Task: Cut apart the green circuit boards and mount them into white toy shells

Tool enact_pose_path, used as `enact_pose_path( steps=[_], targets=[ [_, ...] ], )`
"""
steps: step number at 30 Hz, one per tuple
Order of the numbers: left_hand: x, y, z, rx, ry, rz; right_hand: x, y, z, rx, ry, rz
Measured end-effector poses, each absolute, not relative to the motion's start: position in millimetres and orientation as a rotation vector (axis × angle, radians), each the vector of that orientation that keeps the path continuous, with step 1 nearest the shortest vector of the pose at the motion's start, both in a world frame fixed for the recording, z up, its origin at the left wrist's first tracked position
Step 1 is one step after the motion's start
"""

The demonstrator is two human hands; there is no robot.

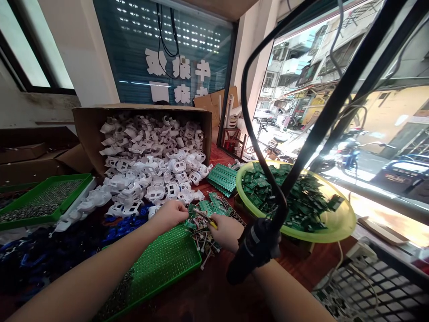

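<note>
My left hand [171, 216] is closed in a pinch at the edge of a small green circuit board [191, 212], which it seems to hold. My right hand [228, 230] is wrapped round a slim hand tool [212, 222] with a yellow handle; its tip points toward the left fingertips, and its exact kind is unclear. Beneath and between both hands lies a pile of thin wires with white connectors [205, 239]. Several green circuit boards [214, 205] lie just beyond the fingers. A green perforated tray [170, 255] sits below my left wrist, with small metal parts at its near end.
White plastic shells [157, 174] spill from a cardboard box [89, 138]. At right stands a yellow basin [348, 219] of green boards, behind a black tool [256, 246] on a hanging arm. Stacked green panels [223, 179], blue parts [125, 228] and another green tray [75, 192] surround the hands.
</note>
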State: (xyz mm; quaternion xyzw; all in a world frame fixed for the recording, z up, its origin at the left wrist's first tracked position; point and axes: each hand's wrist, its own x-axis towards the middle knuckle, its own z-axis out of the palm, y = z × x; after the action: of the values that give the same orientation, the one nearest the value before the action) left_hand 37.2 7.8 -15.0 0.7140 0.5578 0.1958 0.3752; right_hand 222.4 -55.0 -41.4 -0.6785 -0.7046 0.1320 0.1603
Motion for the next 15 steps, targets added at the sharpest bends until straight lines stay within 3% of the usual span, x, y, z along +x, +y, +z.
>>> enact_pose_path(
  steps=[15],
  targets=[
    [36,40,-24,2.133,1.591,0.214,237,-44,-38,-1.931,-1.807,0.314]
  ],
)
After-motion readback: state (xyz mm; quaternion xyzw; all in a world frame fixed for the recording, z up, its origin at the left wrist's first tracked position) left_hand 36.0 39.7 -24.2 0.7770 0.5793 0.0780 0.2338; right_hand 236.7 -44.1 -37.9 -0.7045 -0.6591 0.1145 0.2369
